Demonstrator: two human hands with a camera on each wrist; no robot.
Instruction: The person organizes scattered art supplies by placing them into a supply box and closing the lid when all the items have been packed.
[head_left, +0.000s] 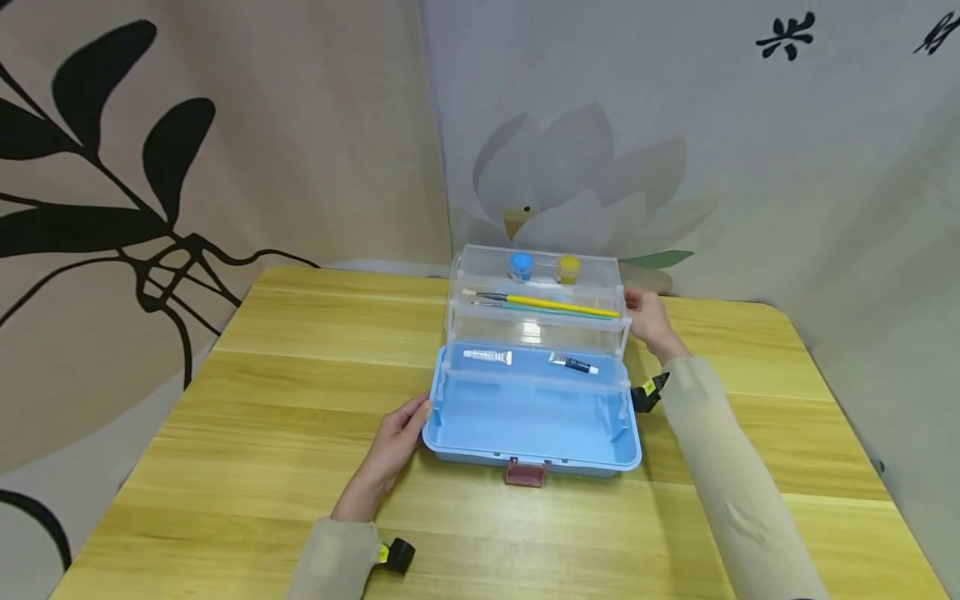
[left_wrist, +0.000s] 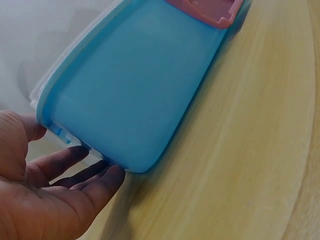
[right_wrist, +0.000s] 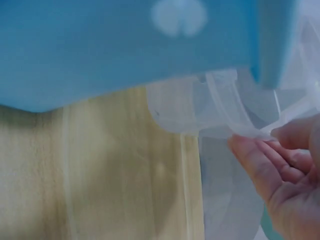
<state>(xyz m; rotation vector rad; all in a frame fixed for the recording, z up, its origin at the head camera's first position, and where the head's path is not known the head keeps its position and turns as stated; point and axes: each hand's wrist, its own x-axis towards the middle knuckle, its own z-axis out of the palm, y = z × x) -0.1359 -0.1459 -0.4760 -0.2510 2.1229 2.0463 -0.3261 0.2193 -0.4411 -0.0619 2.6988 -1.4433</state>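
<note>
A light-blue storage box (head_left: 525,417) with a pink latch (head_left: 526,473) stands unfolded on the table, its clear tiered trays (head_left: 528,335) raised at the back. My left hand (head_left: 397,437) holds the box's left end; in the left wrist view the thumb lies at the rim and the fingertips (left_wrist: 112,175) against the end wall. With thumb and fingers, my right hand (head_left: 651,319) pinches a clear plastic edge (right_wrist: 250,131) at the trays' right side. A blue-lidded jar (head_left: 521,266), a yellow-lidded jar (head_left: 567,268), a yellow paintbrush (head_left: 562,305) and a thin green brush (head_left: 536,311) lie in the upper tiers.
Lower down lie a white paint tube (head_left: 487,357) and a dark-labelled paint tube (head_left: 573,363). The wooden table (head_left: 285,433) extends to both sides of the box, and a patterned curtain (head_left: 337,133) hangs close behind its far edge.
</note>
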